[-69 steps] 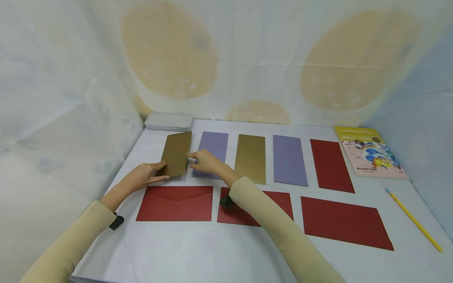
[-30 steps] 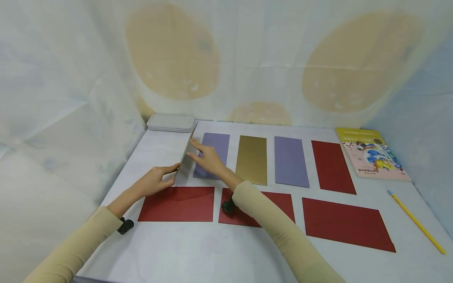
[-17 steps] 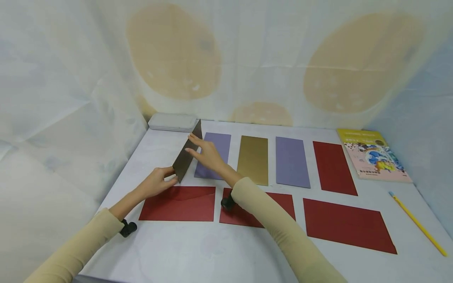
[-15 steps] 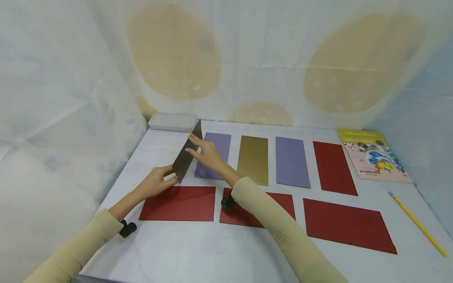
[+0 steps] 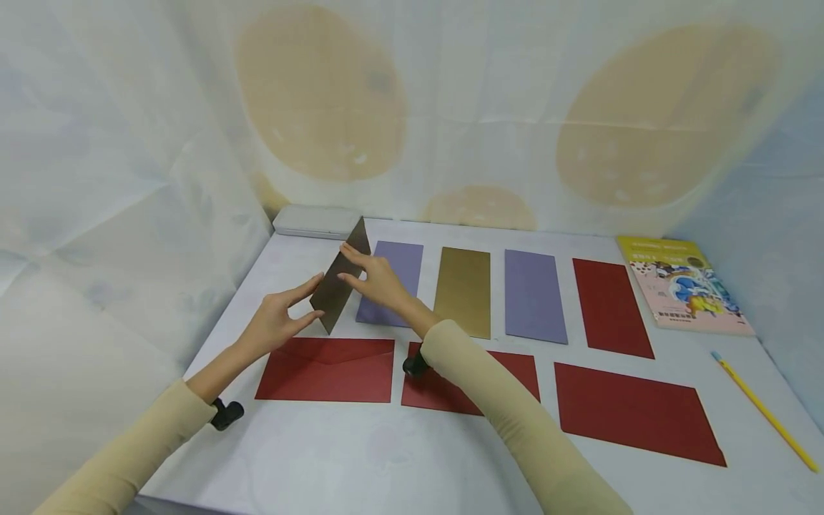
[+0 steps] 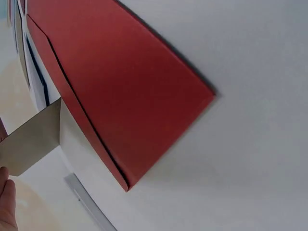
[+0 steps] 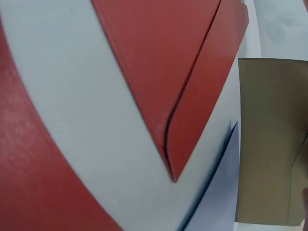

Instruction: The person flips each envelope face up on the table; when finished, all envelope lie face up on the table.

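Observation:
A gold envelope [image 5: 331, 300] stands tilted on a long edge at the left of the table, its shaded face toward me. My right hand [image 5: 380, 282] pinches it near the upper edge, thumb against this face; its fingertips are partly hard to see. My left hand [image 5: 273, 325] is at the envelope's near left end, thumb and fingers spread, fingertips at the edge. Whether they press it I cannot tell. In the right wrist view a flap line shows on the gold envelope [image 7: 264, 144]. Just in front lies a red envelope [image 5: 328, 375], flap side up.
Behind my right hand is a lavender envelope [image 5: 405, 268]. Further right lie another gold envelope [image 5: 463, 293], a second lavender one [image 5: 533, 297] and a red one [image 5: 611, 307]. A book [image 5: 689, 290], a yellow pencil [image 5: 766, 411] and a pale flat case [image 5: 312, 222] lie around them.
The gold envelope was tipped up from lying nearly flat, and its shaded face turned toward me. My left fingers lately spread and moved up along its near end, having pinched the lower corner.

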{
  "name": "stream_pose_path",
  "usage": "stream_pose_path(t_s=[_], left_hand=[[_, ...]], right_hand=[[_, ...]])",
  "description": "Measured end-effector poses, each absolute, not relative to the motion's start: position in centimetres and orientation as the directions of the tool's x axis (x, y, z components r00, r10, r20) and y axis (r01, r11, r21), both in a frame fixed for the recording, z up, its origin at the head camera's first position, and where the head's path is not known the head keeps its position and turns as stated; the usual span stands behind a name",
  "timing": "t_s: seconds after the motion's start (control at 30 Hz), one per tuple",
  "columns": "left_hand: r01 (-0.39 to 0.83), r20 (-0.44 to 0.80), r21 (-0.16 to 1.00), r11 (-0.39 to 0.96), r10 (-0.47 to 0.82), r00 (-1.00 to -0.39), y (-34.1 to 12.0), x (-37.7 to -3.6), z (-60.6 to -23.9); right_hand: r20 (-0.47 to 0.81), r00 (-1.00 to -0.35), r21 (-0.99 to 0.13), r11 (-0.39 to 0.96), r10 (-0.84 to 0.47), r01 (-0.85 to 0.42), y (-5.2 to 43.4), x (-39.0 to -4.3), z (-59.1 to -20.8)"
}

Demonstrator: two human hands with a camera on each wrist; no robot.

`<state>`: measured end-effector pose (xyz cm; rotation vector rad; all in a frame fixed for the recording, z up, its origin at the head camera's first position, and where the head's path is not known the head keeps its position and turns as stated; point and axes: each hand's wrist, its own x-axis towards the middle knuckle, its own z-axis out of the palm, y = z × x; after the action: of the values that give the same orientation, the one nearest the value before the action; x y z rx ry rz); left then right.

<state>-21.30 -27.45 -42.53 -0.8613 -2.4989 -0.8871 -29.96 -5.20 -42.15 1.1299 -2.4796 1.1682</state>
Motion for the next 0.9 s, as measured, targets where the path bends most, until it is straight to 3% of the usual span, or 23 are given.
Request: stream_pose_path(t_s=[0.3,0.53,0.9], left_hand=[[0.610,0.525,0.426,0.668,0.367,-0.768,-29.0,-21.3,-43.2],[0.560,0.533,0.419,0.714,0.306,-0.789,-30.5,-21.3,-43.7],[0.441,0.479,0.512,0.737,0.181,-0.859,-32.1,-21.3,-44.8]], right_hand=[[0.317,-0.695,-0.616,0.418,-0.645,-0.668,-5.0,-29.5,-43.2],[0.187,-0.614,-0.540,0.442,-0.767,-0.717,-5.2,-28.5,-43.6],[0.027,-0.502,-0.451,0.437,-0.864,-0.778,-6.3,-27.1,-43.9]])
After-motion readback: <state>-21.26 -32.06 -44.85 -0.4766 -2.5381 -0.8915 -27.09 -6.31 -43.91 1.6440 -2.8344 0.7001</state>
